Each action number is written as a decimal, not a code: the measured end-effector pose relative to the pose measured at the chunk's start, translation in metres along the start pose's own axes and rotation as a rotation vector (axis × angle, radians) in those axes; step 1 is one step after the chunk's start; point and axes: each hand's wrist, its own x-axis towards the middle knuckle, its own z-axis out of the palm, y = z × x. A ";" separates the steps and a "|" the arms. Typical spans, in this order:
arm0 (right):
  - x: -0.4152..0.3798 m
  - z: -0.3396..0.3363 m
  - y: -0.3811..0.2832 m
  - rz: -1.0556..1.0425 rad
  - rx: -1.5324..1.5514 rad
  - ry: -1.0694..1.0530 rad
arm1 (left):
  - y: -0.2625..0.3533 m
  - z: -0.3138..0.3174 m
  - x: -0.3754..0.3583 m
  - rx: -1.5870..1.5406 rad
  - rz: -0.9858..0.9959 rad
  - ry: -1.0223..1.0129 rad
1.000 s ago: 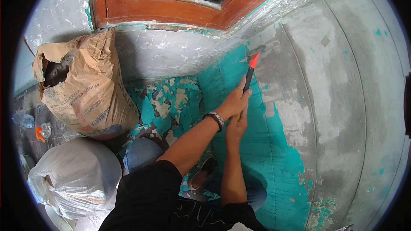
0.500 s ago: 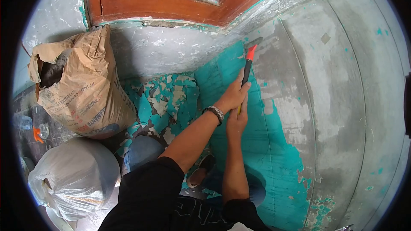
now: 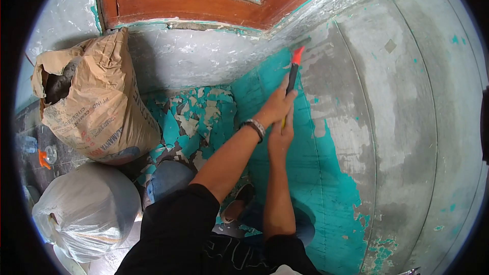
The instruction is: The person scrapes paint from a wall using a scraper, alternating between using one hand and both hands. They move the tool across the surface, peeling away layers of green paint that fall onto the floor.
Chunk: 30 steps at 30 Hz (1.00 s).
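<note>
My left hand [image 3: 275,106], with a bracelet at the wrist, is wrapped round the black grip of a long-handled scraper [image 3: 293,75]. Just below it, my right hand [image 3: 280,136] closes on the lower handle, where a bit of yellow shows. The scraper's red head points up and away from me. Its blade lies against the wall near the upper edge of the turquoise paint [image 3: 300,173]; the blade's edge is hard to make out. To the right of the tool the wall is bare grey plaster [image 3: 402,122].
An open paper cement bag [image 3: 102,107] stands left, with a full white plastic sack [image 3: 89,209] before it. Peeled paint flakes [image 3: 191,117] cover the corner floor. A wooden window frame [image 3: 204,12] is above. An orange-topped clear object [image 3: 45,159] lies far left.
The scraper's head has shifted slightly up and to the left along the wall, and both hands have moved a little with it. Their grip on the handle looks unchanged.
</note>
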 end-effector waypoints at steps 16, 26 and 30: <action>-0.011 -0.007 -0.016 0.045 -0.004 0.033 | -0.004 0.012 -0.003 0.051 0.248 0.048; -0.007 -0.005 -0.021 -0.023 -0.014 0.039 | 0.006 0.008 0.000 0.025 0.095 -0.025; 0.003 0.001 -0.030 -0.054 -0.026 0.028 | 0.004 0.001 0.009 0.022 0.076 -0.024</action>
